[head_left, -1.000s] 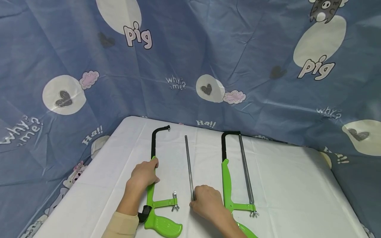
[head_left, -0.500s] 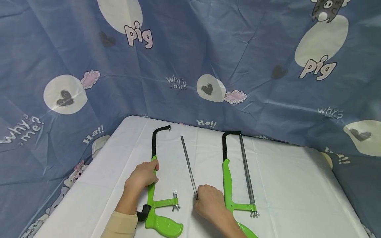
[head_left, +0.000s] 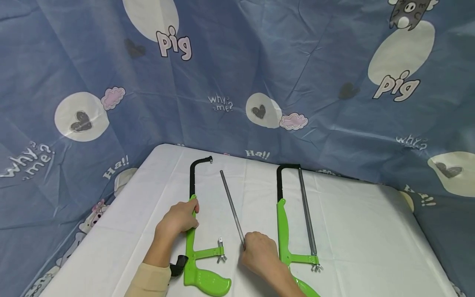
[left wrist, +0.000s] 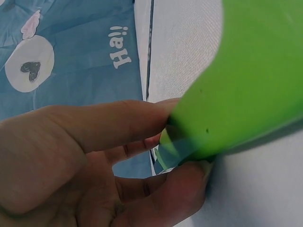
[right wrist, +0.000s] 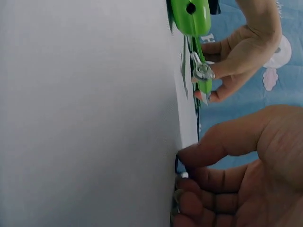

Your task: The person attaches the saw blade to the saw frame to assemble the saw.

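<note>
One right hand [head_left: 259, 251] pinches the near end of a loose blade [head_left: 233, 208] slanting toward the far edge of the white-covered desk [head_left: 367, 247], while the left hand [head_left: 179, 217] grips a bladeless green saw [head_left: 189, 244] nearer the left edge. Thin and probably light, the blade would likely flex a little and scratch if toothed; its end or flat sides seem the safest hold. The saw looks stiff and sturdy, its long side a natural grip. Toward the right lies a second saw [head_left: 283, 225] with a fitted blade [head_left: 307, 210]. The tally: two saws, two blades, two wing nuts [head_left: 222, 259]. Blue printed cloth [head_left: 208, 70] hangs beyond.
</note>
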The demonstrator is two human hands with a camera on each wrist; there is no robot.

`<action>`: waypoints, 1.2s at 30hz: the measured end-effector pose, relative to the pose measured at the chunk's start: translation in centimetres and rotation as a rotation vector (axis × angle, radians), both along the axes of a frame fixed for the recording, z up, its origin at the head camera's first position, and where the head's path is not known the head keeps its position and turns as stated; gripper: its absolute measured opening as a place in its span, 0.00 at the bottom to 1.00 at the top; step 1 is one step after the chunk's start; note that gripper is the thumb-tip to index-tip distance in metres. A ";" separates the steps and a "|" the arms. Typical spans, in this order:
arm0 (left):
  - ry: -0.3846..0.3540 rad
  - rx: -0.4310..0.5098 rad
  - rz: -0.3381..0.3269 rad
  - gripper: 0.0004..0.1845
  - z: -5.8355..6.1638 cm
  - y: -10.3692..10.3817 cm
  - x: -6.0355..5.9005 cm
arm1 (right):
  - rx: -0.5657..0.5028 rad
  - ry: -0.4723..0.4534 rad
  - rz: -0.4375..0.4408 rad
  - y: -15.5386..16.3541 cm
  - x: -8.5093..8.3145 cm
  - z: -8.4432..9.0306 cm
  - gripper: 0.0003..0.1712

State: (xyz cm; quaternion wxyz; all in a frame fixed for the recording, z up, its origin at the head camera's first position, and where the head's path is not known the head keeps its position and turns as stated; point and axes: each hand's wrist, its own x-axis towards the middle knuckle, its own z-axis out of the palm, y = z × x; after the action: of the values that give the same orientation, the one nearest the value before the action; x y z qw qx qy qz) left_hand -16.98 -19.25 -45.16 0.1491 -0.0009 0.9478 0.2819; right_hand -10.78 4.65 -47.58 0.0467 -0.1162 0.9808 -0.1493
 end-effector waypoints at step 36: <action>-0.017 0.010 0.026 0.14 -0.3 0.1 -0.2 | 0.077 -0.033 -0.026 -1.2 0.6 -0.7 0.32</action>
State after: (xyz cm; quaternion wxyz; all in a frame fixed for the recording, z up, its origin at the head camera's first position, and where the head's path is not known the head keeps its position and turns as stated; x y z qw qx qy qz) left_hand -17.13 -19.15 -45.47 0.1536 -0.0149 0.9450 0.2883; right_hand -10.16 3.47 -48.26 0.0655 -0.0989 0.9864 -0.1137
